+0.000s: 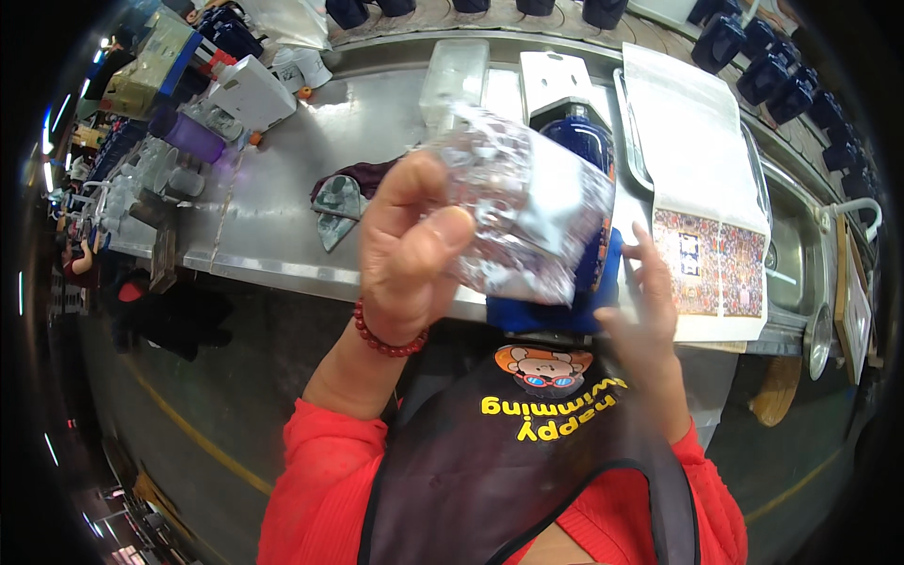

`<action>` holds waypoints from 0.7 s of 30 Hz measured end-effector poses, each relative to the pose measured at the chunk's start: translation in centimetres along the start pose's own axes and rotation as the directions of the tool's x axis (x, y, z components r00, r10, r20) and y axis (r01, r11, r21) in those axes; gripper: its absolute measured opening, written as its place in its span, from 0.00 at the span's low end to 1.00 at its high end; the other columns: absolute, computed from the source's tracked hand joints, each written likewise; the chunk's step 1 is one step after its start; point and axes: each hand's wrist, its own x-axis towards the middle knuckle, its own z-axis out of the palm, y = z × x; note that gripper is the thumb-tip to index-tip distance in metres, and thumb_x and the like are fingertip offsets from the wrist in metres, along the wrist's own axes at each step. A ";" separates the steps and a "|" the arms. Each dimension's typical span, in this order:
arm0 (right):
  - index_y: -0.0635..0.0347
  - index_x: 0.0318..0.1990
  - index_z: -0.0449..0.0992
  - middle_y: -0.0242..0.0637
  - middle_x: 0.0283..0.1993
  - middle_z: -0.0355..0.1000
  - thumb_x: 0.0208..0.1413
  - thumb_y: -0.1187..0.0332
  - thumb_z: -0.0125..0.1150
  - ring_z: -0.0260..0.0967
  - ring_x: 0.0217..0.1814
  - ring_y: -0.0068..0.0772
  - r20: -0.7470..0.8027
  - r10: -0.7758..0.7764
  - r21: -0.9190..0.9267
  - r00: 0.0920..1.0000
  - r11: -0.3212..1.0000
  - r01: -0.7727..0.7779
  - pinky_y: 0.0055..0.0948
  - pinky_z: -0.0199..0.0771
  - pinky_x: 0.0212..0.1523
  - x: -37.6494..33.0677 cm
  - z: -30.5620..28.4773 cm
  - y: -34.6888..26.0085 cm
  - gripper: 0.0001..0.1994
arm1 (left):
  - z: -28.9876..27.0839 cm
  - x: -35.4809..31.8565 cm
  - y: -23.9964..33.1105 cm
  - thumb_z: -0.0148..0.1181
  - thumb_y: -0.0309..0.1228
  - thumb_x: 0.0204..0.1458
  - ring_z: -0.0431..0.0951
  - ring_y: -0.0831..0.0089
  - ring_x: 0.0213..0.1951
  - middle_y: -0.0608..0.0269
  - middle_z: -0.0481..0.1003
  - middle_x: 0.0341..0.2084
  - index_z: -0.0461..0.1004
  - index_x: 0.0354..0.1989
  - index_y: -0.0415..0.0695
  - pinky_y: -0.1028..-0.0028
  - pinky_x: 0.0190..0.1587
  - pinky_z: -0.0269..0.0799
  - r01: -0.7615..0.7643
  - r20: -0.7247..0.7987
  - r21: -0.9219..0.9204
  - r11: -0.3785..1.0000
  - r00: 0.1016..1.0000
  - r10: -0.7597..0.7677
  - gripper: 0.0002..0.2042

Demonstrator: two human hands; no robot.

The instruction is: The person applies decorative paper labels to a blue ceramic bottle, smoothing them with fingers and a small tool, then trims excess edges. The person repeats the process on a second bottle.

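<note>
My left hand [414, 235] is closed, thumb and fingers pinching a glossy, crinkled sheet of patterned film [508, 202]. The film hangs in front of me, with a pale smooth patch on its right part. Behind it, partly covered, is a shiny dark blue vessel [589, 141] near a blue cloth [607, 292] at the bench's front edge. My right hand [654, 301] is smeared by motion, to the right of the cloth. Its fingers are apart and nothing shows between them.
A steel bench [273, 188] carries a dark folded cloth [337, 202], a clear tray [454, 75] and a white box [252, 92]. Printed sheets [702, 264] lie at right, beside a sink [805, 245]. Several dark blue mugs [720, 42] stand along the back shelf.
</note>
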 end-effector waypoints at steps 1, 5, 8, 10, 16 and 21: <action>0.74 0.74 0.53 0.61 0.73 0.58 0.58 0.56 0.71 0.65 0.68 0.51 0.003 0.059 0.231 0.998 0.971 -0.058 0.42 0.68 0.66 0.2 -0.3 -0.7 0.45 | 0.9 -0.4 -0.5 0.54 0.21 0.58 0.76 0.79 0.42 0.60 0.76 0.43 0.68 0.41 0.40 0.74 0.46 0.73 0.053 -0.005 -0.051 0.997 0.999 -0.054 0.05; 0.74 0.66 0.65 0.61 0.66 0.66 0.51 0.62 0.76 0.70 0.65 0.54 -0.038 -0.205 0.250 0.978 0.946 0.208 0.41 0.72 0.62 0.7 -1.7 -2.8 0.39 | 3.5 -1.7 -3.7 0.59 0.21 0.54 0.76 0.61 0.45 0.50 0.75 0.45 0.71 0.51 0.37 0.66 0.49 0.72 -0.020 0.284 0.417 0.909 0.952 -0.110 0.16; 0.65 0.56 0.77 0.59 0.62 0.71 0.47 0.69 0.76 0.72 0.62 0.54 -0.085 -0.116 0.121 0.990 0.985 0.126 0.42 0.74 0.59 -0.4 -2.6 -3.0 0.27 | 4.4 -2.4 -6.8 0.60 0.24 0.51 0.75 0.40 0.45 0.37 0.74 0.44 0.72 0.52 0.33 0.54 0.50 0.71 -0.386 0.508 0.712 0.586 0.860 -0.050 0.19; 0.65 0.51 0.78 0.55 0.61 0.72 0.49 0.71 0.73 0.74 0.59 0.54 -0.086 -0.145 0.060 0.986 0.987 0.151 0.41 0.75 0.57 -2.4 -3.6 -2.4 0.21 | 4.7 -3.3 -7.7 0.60 0.24 0.51 0.75 0.48 0.38 0.43 0.74 0.39 0.72 0.51 0.34 0.56 0.46 0.71 -0.401 0.521 0.782 0.476 0.841 -0.148 0.18; 0.68 0.48 0.76 0.47 0.54 0.76 0.53 0.76 0.65 0.74 0.55 0.46 0.024 0.246 0.378 0.969 0.895 -0.237 0.36 0.72 0.56 -11.3 -7.4 -0.8 0.15 | 8.6 -5.4 -12.3 0.54 0.09 0.49 0.73 0.52 0.61 0.45 0.73 0.57 0.71 0.63 0.37 0.63 0.65 0.64 -0.441 0.779 0.550 0.709 0.578 -0.244 0.28; 0.64 0.52 0.77 0.33 0.44 0.77 0.54 0.74 0.66 0.73 0.47 0.24 0.016 0.514 0.619 0.858 0.669 -0.412 0.28 0.73 0.50 -16.5 -9.6 0.8 0.17 | 12.3 -7.2 -16.9 0.59 0.13 0.45 0.78 0.45 0.48 0.42 0.75 0.48 0.76 0.55 0.40 0.60 0.50 0.76 -0.573 0.843 0.537 0.619 0.392 -0.369 0.25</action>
